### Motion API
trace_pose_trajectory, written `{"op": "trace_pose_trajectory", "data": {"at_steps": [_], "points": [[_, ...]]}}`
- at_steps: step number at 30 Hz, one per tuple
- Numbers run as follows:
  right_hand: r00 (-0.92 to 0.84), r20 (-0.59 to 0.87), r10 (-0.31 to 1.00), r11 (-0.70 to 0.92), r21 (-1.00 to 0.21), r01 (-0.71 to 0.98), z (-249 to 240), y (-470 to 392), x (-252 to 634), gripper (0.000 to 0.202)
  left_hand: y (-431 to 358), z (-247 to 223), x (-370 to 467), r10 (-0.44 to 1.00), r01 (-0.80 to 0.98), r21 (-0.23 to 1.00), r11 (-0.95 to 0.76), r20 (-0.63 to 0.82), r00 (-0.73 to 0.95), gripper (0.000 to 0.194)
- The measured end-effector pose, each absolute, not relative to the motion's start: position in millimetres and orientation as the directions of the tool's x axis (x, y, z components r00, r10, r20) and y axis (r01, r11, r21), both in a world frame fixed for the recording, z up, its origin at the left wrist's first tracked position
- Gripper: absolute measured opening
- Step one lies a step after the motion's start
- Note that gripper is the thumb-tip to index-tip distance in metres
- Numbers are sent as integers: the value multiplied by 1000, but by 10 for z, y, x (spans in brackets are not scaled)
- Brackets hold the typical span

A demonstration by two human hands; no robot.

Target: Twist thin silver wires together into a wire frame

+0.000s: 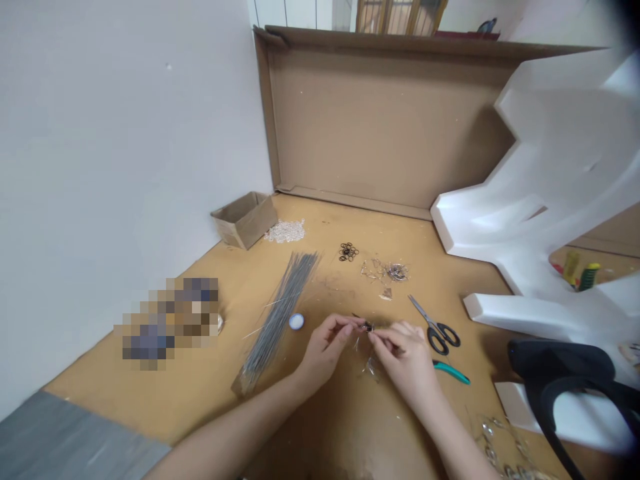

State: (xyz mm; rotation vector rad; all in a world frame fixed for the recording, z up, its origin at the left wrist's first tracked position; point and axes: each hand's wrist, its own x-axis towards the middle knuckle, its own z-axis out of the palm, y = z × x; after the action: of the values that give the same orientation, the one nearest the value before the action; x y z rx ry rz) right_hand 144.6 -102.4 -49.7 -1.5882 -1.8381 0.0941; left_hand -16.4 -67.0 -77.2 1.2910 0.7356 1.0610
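My left hand [330, 340] and my right hand [403, 350] meet over the table, fingertips almost touching. Between them is a small dark piece with thin wires [369, 327], pinched from both sides; the fingers partly hide it, so its exact kind is unclear. Loose shiny wire bits [371, 368] are just below. To the left lie a long bundle of grey wires [280, 313] and a small round blue-rimmed lid or dish [297, 321]. Black-handled scissors [436, 330] and a teal-handled tool [453, 372], its head hidden by my right hand, rest at the right.
Farther back are black rings [348, 252], tangled wire pieces [397, 272], a pile of clear bits [286, 231] and a small cardboard box [245, 220]. A large cardboard panel [380, 127] stands behind. White foam [545, 167] and a black object [560, 360] flank the right.
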Motion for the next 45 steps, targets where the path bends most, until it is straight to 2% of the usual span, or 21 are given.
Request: {"op": "trace_pose_trajectory", "data": {"at_steps": [3,6,12,17,21,24,27,30,37,41,45], "points": [[-46,437,898,244,-407,880,-487,-1036,1394,24,-687,-766,-166,905,-192,979,-73,146,400,17],[-93,396,914,252,-372,894,-463,-1042,1395,19,-671,-783,-165,904,-216,976,-27,116,411,17],[-136,340,930,278,-415,867,-476,-1033,1460,23,-611,-856,-141,890,-325,931,163,4,457,22],[-81,255,964,183,-407,895,-449,-1012,1484,21,-603,-878,-130,884,-310,934,179,-15,466,16],[-137,281,950,222,-299,928,-420,-1001,1468,4,-616,-859,-129,871,-293,941,168,-3,491,16],[-197,322,926,266,-187,946,-439,-996,1448,9,-615,-856,-131,876,-287,940,183,-23,482,16],[-220,324,920,277,-139,951,-469,-997,1448,9,-603,-870,-132,880,-277,940,200,-48,472,16],[-198,309,930,260,-177,949,-469,-1012,1491,10,-590,-880,-132,892,-282,937,207,-62,447,16],[-170,166,971,224,-402,888,-296,-1091,1591,19,-586,-871,-138,893,-250,946,205,-76,443,17],[-285,104,953,302,-419,857,-236,-1089,1552,21,-588,-882,-134,892,-270,941,202,-63,447,16],[-246,94,965,263,-374,889,-211,-1061,1548,18,-585,-890,-131,886,-270,938,216,-72,459,16]]}}
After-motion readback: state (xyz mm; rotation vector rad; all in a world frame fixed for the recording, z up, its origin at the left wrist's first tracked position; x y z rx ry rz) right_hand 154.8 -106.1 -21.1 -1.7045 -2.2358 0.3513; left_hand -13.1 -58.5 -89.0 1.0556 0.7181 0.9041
